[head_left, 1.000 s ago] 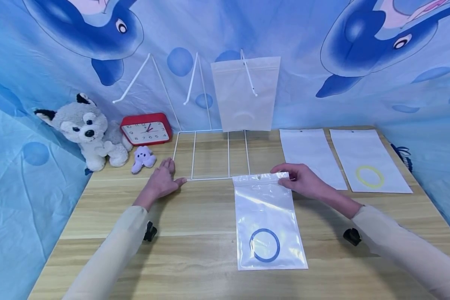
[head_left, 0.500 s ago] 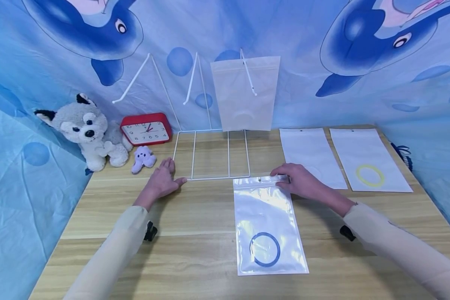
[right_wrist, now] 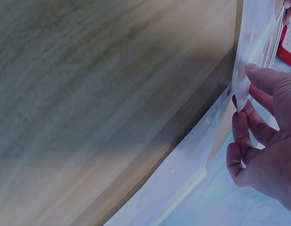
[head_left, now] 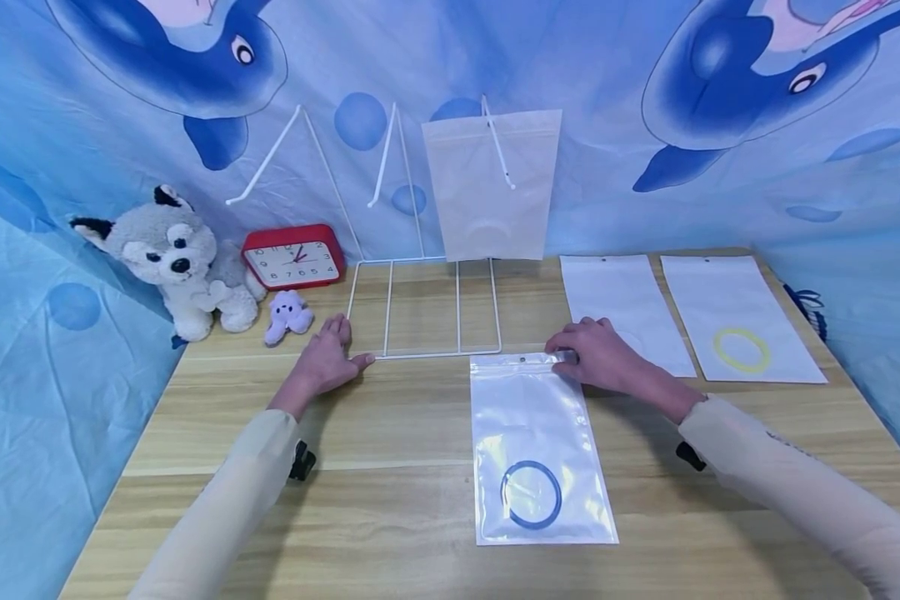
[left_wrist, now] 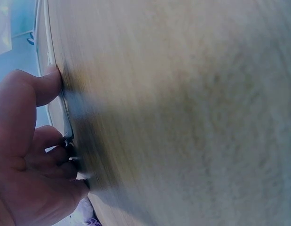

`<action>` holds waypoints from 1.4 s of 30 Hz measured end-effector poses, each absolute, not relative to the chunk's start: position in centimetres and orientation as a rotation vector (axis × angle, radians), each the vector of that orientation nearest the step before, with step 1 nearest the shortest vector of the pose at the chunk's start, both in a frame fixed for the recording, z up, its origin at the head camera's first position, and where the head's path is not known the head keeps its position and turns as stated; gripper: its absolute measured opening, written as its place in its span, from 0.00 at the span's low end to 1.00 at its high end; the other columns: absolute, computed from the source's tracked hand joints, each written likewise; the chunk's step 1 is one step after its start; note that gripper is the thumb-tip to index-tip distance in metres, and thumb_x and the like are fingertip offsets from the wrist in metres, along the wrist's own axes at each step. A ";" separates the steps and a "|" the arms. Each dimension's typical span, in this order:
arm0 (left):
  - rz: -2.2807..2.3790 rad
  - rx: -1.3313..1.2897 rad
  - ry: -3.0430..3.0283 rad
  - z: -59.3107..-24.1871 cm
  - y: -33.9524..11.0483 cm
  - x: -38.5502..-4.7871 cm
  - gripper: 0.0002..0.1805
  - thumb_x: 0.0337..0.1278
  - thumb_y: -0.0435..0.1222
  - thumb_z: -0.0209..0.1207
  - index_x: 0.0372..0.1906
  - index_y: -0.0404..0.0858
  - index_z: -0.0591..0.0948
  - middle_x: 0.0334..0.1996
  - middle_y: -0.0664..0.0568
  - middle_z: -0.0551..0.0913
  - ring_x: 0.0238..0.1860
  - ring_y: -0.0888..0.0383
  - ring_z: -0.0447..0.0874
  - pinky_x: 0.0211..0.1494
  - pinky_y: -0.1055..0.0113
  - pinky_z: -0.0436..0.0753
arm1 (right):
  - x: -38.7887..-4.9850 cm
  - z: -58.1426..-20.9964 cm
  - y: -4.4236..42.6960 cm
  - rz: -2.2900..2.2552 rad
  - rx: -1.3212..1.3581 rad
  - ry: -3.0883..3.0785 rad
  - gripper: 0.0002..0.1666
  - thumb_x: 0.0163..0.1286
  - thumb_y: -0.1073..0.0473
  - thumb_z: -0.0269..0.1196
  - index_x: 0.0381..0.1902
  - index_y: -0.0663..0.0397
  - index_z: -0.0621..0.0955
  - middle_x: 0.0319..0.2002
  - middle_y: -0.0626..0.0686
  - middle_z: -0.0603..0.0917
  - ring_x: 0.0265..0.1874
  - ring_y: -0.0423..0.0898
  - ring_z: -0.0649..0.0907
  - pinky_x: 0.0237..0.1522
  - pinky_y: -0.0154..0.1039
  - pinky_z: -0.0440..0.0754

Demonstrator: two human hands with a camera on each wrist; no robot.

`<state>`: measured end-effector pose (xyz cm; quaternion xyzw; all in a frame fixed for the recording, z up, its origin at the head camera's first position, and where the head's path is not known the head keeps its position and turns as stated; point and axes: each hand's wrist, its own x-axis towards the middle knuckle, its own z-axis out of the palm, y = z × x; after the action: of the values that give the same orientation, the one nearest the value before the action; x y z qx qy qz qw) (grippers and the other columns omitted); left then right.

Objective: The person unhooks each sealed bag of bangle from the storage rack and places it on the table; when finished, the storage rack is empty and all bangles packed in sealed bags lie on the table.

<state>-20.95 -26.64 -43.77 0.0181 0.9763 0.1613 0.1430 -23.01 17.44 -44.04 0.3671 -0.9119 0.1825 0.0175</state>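
My right hand (head_left: 603, 357) pinches the top right corner of a white, clear-fronted zip bag (head_left: 536, 425), which lies at a slant in front of the rack. A dark blue ring (head_left: 531, 495) shows through its lower part. In the right wrist view, thumb and fingers hold the bag's edge (right_wrist: 246, 47). My left hand (head_left: 322, 358) holds the front left corner of a white wire display rack (head_left: 438, 356), thumb on the front wire and fingers by the side wire. From the rack's right hook (head_left: 499, 154) hangs another white bag (head_left: 491, 200), back facing me.
Two more white bags lie at the right: one partly behind my right hand (head_left: 618, 292), the other with a yellow ring (head_left: 742, 350). A husky plush (head_left: 168, 258), red clock (head_left: 296, 257) and purple octopus plush (head_left: 288, 315) stand left. Two bare hooks (head_left: 262, 162) jut forward.
The held bag's top edge has come down slightly toward the table, and my right hand's fingers have shifted a little at its corner. My left hand stays on the rack.
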 end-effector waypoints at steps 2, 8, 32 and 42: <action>0.464 0.048 2.816 -43.8 -26.6 -21.0 0.48 0.69 0.50 0.58 0.76 0.25 0.48 0.78 0.30 0.41 0.77 0.33 0.38 0.75 0.39 0.47 | -23.1 -44.1 17.5 0.566 1.140 -2.833 0.13 0.57 0.61 0.76 0.41 0.52 0.89 0.38 0.50 0.87 0.38 0.54 0.80 0.42 0.57 0.72; 0.470 0.056 2.815 -43.8 -26.6 -20.9 0.48 0.69 0.50 0.58 0.76 0.24 0.49 0.77 0.30 0.42 0.77 0.34 0.37 0.76 0.39 0.45 | -23.3 -44.1 17.4 0.573 1.189 -2.834 0.13 0.58 0.62 0.75 0.42 0.52 0.89 0.39 0.51 0.87 0.39 0.55 0.80 0.40 0.56 0.71; 0.475 0.047 2.825 -43.7 -26.9 -20.7 0.48 0.68 0.50 0.59 0.76 0.23 0.51 0.77 0.30 0.43 0.77 0.33 0.38 0.75 0.38 0.46 | -26.5 -41.7 16.6 1.107 1.140 -2.569 0.16 0.63 0.72 0.68 0.50 0.69 0.83 0.41 0.62 0.85 0.38 0.53 0.83 0.38 0.46 0.83; 0.468 0.059 2.834 -43.4 -26.6 -20.8 0.48 0.68 0.50 0.59 0.75 0.23 0.51 0.77 0.30 0.43 0.77 0.34 0.37 0.75 0.39 0.46 | -30.9 -30.7 15.6 1.529 0.638 -2.281 0.23 0.71 0.68 0.62 0.62 0.67 0.75 0.58 0.63 0.79 0.54 0.53 0.81 0.54 0.39 0.80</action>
<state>-20.82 -26.63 -43.43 0.0205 0.9775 0.1614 0.1339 -30.85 15.64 -30.75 0.2233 -0.7987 0.5352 0.1605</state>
